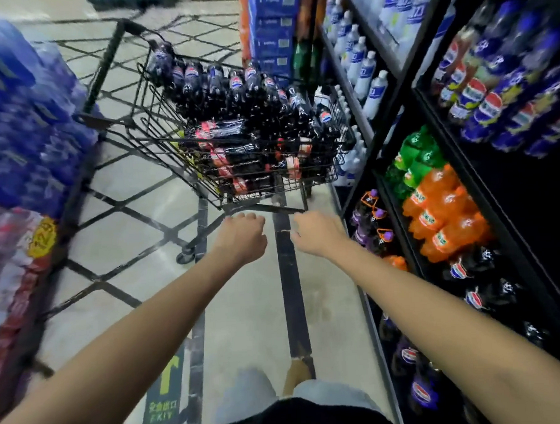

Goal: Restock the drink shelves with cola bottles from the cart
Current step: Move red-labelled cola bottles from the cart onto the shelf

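Cart (157,127) stands on the floor (245,311) straight ahead, in the aisle. Cola bottles (251,116) fill its basket: some upright toward the far side, others lying flat in the near part. Shelves (391,76) run along the cart's right, with bottles on every level. Stacked drink packs (23,111) line the left. Stacked boxes (272,27) sit behind the cart, at the shelves' far end. Left hand (241,236) and right hand (318,232) are side by side at the cart handle (277,209), on its near edge. Arrow sticker (167,399) lies on the floor beside the left forearm.

At bottom centre we wear a black top (296,420), pale grey trousers (246,395) and a tan shoe (297,374); left hand (241,238) and right hand (318,232) are bare, forearms too.
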Tool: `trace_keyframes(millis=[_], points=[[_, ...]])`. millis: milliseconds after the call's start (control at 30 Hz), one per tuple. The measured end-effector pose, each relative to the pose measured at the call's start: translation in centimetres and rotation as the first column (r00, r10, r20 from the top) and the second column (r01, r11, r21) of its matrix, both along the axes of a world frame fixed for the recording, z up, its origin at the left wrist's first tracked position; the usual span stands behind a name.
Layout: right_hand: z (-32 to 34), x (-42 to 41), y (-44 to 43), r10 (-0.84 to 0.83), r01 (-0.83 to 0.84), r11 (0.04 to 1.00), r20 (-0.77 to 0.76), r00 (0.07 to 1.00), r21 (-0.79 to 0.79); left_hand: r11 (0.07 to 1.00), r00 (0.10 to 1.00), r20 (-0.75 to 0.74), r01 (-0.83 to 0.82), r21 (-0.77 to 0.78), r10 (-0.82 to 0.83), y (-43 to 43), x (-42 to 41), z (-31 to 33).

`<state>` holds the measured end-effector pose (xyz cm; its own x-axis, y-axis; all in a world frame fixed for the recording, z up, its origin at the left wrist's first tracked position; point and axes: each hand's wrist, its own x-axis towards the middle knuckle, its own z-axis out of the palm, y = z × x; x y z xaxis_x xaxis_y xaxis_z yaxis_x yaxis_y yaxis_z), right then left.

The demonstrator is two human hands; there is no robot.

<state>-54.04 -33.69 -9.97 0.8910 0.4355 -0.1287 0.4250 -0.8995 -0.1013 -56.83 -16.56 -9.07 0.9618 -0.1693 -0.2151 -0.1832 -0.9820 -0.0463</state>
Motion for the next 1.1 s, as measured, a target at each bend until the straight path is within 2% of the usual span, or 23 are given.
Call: trace_keyframes(millis=[133,233,400,567,833,1000,1100], points=[[0.1,7.1,1.4,0.060,-0.059,0.998,-0.027,0.998,0.017,1.000,1.000,0.003,-0.023,0.001,0.023,0.8,6.5,-0.1],[-0.3,12.3,2.1,0.044,-0.043,0.998,-0.023,0.999,0.040,0.999,1.000,0.002,-0.026,-0.030,0.026,1.2,11.8,-0.7],[-0.9,21.0,2.4,-0.006,0.006,1.000,-0.024,1.000,-0.020,0.991,0.997,0.073,-0.014,-0.135,0.024,1.4,21.5,-1.8],[-1.4,28.6,2.5,-0.109,0.107,0.994,-0.060,0.992,-0.029,0.986,0.993,0.056,0.106,-0.126,-0.100,1.7,30.0,-2.6],[-3.7,37.5,1.5,-0.186,0.179,0.982,-0.131,0.974,-0.060,0.989,0.992,-0.079,0.088,-0.123,-0.098,1.4,39.1,-4.8],[-6.4,42.6,0.0,-0.115,0.098,0.991,-0.208,0.971,-0.089,0.992,0.984,-0.178,-0.011,-0.127,-0.012,0.2,42.7,-7.4],[-8.3,45.4,-1.2,-0.020,-0.005,0.995,-0.236,0.972,-0.102,0.992,0.962,-0.266,-0.085,-0.091,0.058,-0.7,44.2,-9.3]])
